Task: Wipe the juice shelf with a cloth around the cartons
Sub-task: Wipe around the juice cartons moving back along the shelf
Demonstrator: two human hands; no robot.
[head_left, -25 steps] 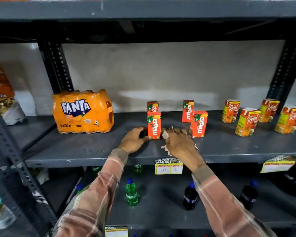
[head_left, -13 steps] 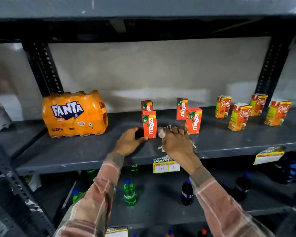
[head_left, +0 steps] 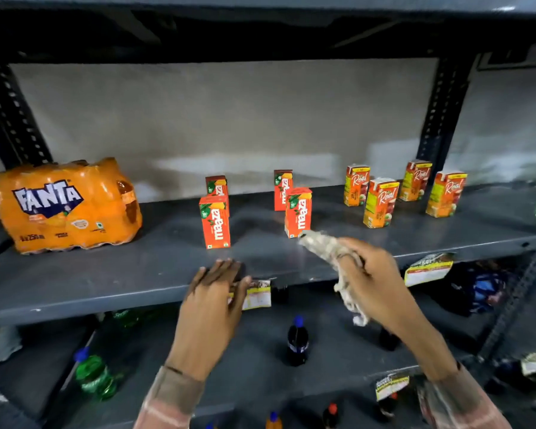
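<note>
The grey metal juice shelf (head_left: 112,274) runs across the view. Several red Maaza cartons stand on it: a front left one (head_left: 214,221), a front right one (head_left: 298,212), and two behind them. Several Real cartons (head_left: 379,202) stand further right. My right hand (head_left: 372,280) is lifted off the shelf near its front edge, shut on a crumpled pale cloth (head_left: 325,246) whose tip is just below the front right Maaza carton. My left hand (head_left: 212,298) hovers at the shelf's front edge, fingers extended, holding nothing.
An orange Fanta multipack (head_left: 65,205) sits at the shelf's left. Price labels (head_left: 257,294) hang on the front lip. Below, the lower shelf holds green bottles (head_left: 95,379) and a dark bottle (head_left: 297,340). Black perforated uprights (head_left: 443,119) frame the bay.
My left hand let go of the front left Maaza carton and drew back to the shelf edge. My right hand lifted the cloth off the shelf and moved right.
</note>
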